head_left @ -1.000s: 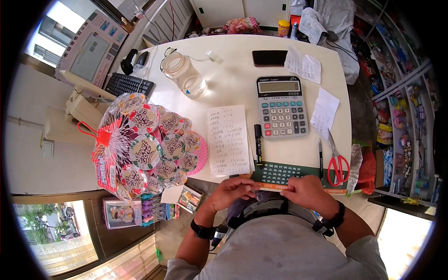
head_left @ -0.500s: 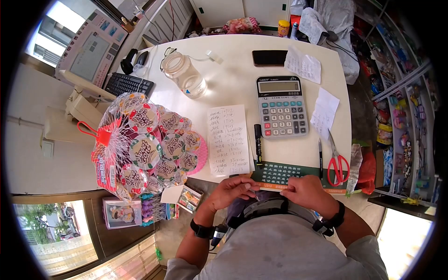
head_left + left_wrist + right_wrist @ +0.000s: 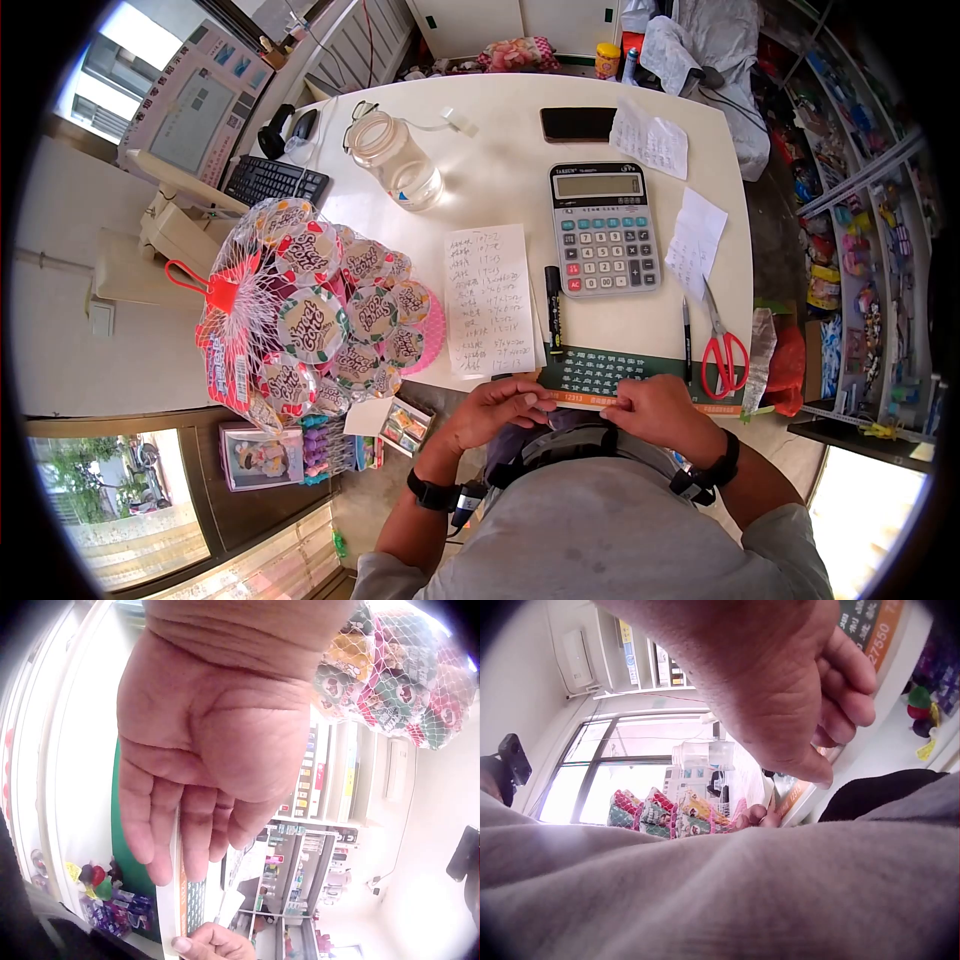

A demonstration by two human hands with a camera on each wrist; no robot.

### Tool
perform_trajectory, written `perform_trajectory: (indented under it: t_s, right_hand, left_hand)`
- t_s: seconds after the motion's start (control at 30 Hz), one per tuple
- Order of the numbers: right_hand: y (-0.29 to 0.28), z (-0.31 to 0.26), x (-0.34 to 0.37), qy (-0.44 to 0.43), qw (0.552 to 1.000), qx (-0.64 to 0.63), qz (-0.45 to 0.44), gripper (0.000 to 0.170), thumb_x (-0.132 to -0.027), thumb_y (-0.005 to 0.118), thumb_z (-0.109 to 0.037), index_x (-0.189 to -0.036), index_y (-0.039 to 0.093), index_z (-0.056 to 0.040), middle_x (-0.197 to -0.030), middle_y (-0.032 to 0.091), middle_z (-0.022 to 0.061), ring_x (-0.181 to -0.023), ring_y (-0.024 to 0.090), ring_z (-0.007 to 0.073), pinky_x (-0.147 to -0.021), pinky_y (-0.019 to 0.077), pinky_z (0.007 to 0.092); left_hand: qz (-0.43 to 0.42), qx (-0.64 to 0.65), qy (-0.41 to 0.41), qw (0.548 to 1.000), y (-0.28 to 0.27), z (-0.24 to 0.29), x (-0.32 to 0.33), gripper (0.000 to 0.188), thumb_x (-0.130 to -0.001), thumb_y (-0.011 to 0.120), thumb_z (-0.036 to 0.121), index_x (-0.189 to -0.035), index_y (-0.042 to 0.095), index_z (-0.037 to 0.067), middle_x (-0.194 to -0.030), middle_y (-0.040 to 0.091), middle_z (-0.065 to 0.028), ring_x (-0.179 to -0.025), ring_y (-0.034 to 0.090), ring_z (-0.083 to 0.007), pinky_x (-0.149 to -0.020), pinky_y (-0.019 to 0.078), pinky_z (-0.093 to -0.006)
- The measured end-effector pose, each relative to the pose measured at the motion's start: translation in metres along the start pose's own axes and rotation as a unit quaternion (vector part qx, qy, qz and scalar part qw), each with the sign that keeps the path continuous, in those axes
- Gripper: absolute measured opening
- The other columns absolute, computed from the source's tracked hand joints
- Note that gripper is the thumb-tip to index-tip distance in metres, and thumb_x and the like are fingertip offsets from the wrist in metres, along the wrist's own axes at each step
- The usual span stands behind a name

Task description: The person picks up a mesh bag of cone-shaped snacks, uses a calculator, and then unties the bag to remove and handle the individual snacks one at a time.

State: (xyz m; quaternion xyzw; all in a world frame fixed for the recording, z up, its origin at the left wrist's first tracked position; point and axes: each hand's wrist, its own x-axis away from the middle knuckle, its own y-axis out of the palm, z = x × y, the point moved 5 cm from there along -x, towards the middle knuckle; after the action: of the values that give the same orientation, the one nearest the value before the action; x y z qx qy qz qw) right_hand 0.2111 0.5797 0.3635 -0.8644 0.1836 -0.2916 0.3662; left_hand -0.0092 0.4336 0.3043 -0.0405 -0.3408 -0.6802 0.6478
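At the table's near edge, the left hand (image 3: 500,410) lies palm inward, its fingers relaxed and slightly bent, holding nothing; the left wrist view shows its palm and extended fingers (image 3: 199,825). To its right the right hand (image 3: 655,410) rests at the edge over the green printed sheet (image 3: 610,372), fingers loosely bent and nothing seen in them. The right wrist view shows that hand (image 3: 795,712) beside the sheet's orange strip (image 3: 889,637). A handwritten paper (image 3: 488,300) lies just beyond the left hand, with a black marker (image 3: 553,310) beside it.
A calculator (image 3: 605,230), phone (image 3: 578,125), glass jar (image 3: 395,160), paper slips (image 3: 697,240), black pen (image 3: 687,340) and red-handled scissors (image 3: 724,360) lie on the table (image 3: 480,110). A netted bag of round cups (image 3: 315,320) stands left; stocked shelves (image 3: 860,250) stand right.
The left hand's fingers and thumb have shifted slightly and look a little looser than a second ago. The right hand and the things on the table have not visibly moved.
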Motion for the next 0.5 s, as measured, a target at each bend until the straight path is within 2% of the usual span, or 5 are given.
perform_trajectory:
  t_s: [0.5]
  right_hand:
    - [-0.0003,-0.0003,-0.0011,-0.001,1.0,0.004,-0.003,0.035,-0.085,0.077,-0.04,-0.077,0.07,-0.0075,-0.069,0.069,0.0134,-0.068,0.07,0.0366,-0.063,0.0539,0.0483]
  left_hand:
    - [-0.003,0.008,0.0,1.0,-0.0013,-0.002,-0.0007,0.029,-0.11,0.055,0.019,-0.132,0.064,0.003,-0.125,0.073,-0.0141,-0.109,0.073,-0.0211,-0.096,0.059,-0.0346]
